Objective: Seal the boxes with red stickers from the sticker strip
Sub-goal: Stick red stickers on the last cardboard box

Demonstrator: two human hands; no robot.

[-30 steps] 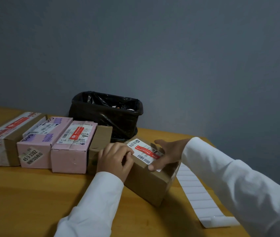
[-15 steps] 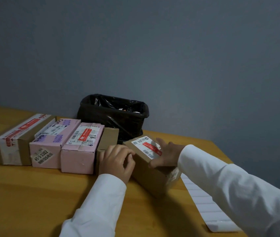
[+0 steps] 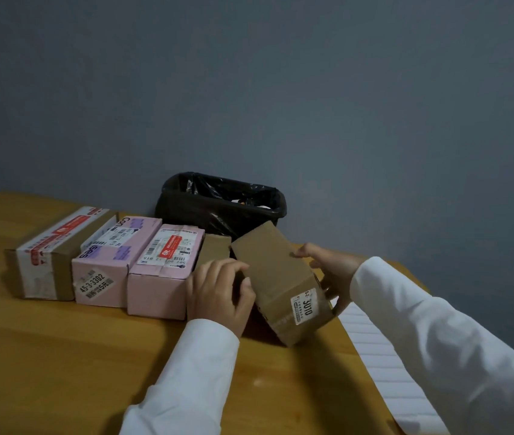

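A small brown cardboard box [image 3: 273,271] is tilted on the table, its plain side up and a white label reading 3010 on its near end. My left hand [image 3: 218,290] grips its left side with curled fingers. My right hand [image 3: 328,271] holds its right side, thumb on the top edge. Its red-stickered face is turned out of sight. The white sticker strip [image 3: 387,365] lies on the table at the right, partly under my right sleeve. In a row at the left stand a taped brown box [image 3: 51,255], two pink boxes [image 3: 114,259] [image 3: 168,268] and a plain brown box [image 3: 215,248].
A black bin lined with a black bag [image 3: 221,205] stands behind the boxes against the grey wall. The wooden table [image 3: 61,365] runs to its right edge just past the sticker strip.
Both hands have rolled the small brown box over, so its labelled, red-stickered face has gone from sight and a plain side now faces up. The view has shifted slightly.
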